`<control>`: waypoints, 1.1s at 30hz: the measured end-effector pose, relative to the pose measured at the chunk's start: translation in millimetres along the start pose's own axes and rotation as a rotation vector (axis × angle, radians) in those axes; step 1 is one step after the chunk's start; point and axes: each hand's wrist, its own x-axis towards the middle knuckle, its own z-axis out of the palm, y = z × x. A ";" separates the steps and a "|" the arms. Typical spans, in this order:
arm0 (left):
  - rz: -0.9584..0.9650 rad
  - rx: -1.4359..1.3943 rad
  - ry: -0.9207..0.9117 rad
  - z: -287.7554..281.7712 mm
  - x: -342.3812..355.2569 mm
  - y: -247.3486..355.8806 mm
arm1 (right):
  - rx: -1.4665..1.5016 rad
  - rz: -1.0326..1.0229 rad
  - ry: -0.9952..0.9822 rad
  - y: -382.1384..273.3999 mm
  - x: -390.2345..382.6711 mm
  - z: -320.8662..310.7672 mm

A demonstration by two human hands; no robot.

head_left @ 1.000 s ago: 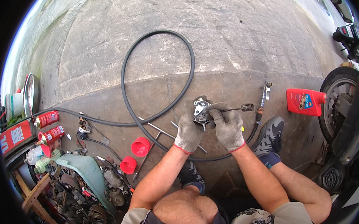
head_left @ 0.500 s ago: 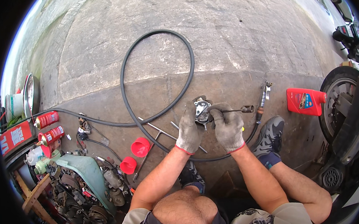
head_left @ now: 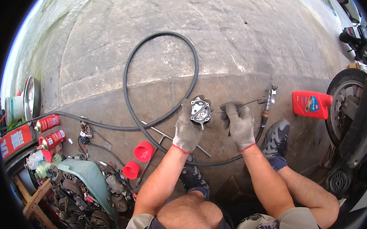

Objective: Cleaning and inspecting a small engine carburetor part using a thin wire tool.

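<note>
My gloved left hand (head_left: 186,130) grips a round metal carburetor-like part (head_left: 200,112), its open face up. Just right of it, my gloved right hand (head_left: 240,123) is closed on a thin-shafted tool (head_left: 257,100) with a dark cylindrical end pointing right. Its far side is partly hidden by my fingers. Under my forearms and around both hands runs a black hose (head_left: 196,67), connected to an air tool (head_left: 268,106) lying at the right. Metal T-handle wrenches (head_left: 159,133) lie to the left, beside two red cups (head_left: 143,151).
A red oil jug (head_left: 312,105) stands right, before a motorbike wheel (head_left: 345,90). At left are two red spray cans (head_left: 53,138), a pale green tub (head_left: 80,173) of greasy parts, a wooden frame (head_left: 33,197) and a metal basin (head_left: 34,98). Parked vehicles (head_left: 349,37) stand at upper right.
My hands have moved apart: the left carried the part slightly left and tilted its face up, while the right drew the tool away to the right and higher.
</note>
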 end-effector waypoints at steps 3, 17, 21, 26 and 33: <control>0.008 -0.038 -0.060 -11.0 8.8 7.4 | -0.309 0.104 -0.069 17.9 10.5 -24.8; 0.120 -0.139 -0.102 -26.6 33.6 26.5 | -0.498 -0.217 0.501 52.6 23.8 -109.7; 0.132 -0.191 -0.114 -22.2 43.1 26.9 | -0.768 -0.295 0.719 82.7 67.4 -167.0; 0.138 -0.207 -0.094 -23.2 48.3 26.5 | -1.012 0.026 0.376 84.3 85.6 -163.8; 0.154 -0.216 -0.085 -24.4 47.9 41.3 | 0.268 0.229 -0.329 53.5 85.0 -179.4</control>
